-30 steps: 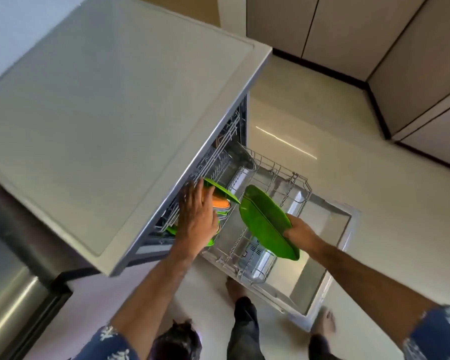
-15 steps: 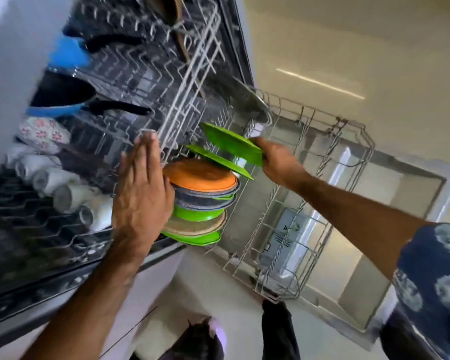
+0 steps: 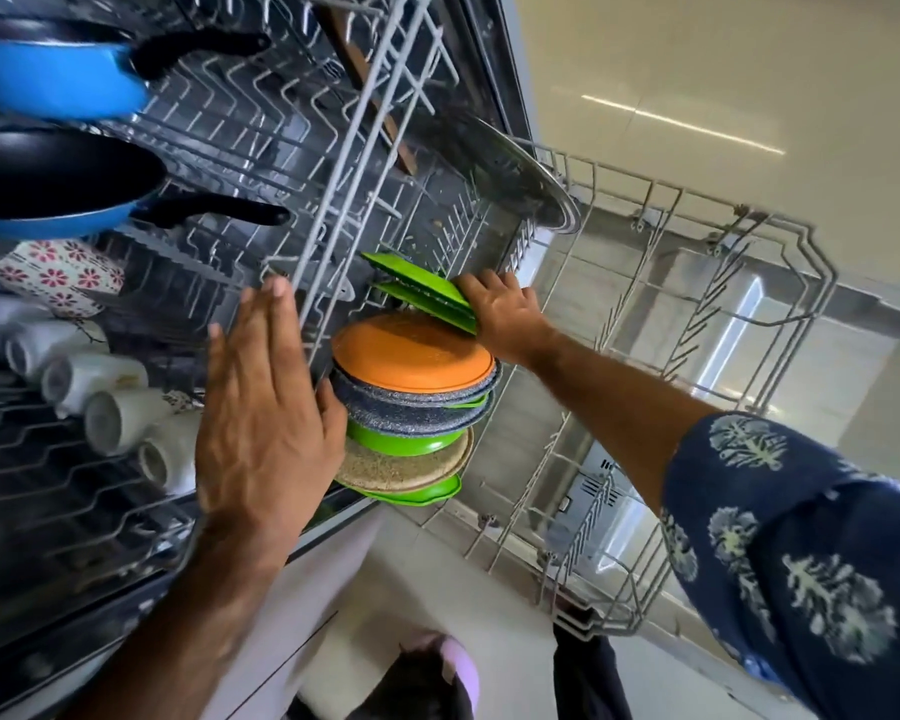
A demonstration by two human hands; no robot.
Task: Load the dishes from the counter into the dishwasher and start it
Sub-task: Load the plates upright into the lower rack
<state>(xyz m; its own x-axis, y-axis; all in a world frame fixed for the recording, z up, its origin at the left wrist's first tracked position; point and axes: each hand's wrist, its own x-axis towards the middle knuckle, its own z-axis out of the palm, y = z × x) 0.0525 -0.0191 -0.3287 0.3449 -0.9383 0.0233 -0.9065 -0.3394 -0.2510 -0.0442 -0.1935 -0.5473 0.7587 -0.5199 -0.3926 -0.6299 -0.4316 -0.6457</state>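
The lower rack (image 3: 697, 283) of the dishwasher is pulled out over the open door. At its inner end stand several plates on edge: an orange one (image 3: 411, 356), grey speckled ones (image 3: 417, 407), green and tan ones below. My right hand (image 3: 505, 314) holds the edge of a green plate (image 3: 422, 293) that stands next to another green plate in the rack. My left hand (image 3: 266, 407) lies flat, fingers straight, against the front rim of the upper rack (image 3: 354, 148), its thumb touching the grey plates.
The upper rack holds two blue pans (image 3: 58, 80), a flowered cup (image 3: 58, 278) and a row of white mugs (image 3: 94, 387). A steel lid (image 3: 520, 168) stands in the lower rack. The outer part of that rack holds nothing. The door (image 3: 853, 366) lies open over the floor.
The view has dropped from above the countertop to inside the dishwasher. My right hand has carried the green plate into the lower rack beside the other green plate. My left hand stays on the upper rack.
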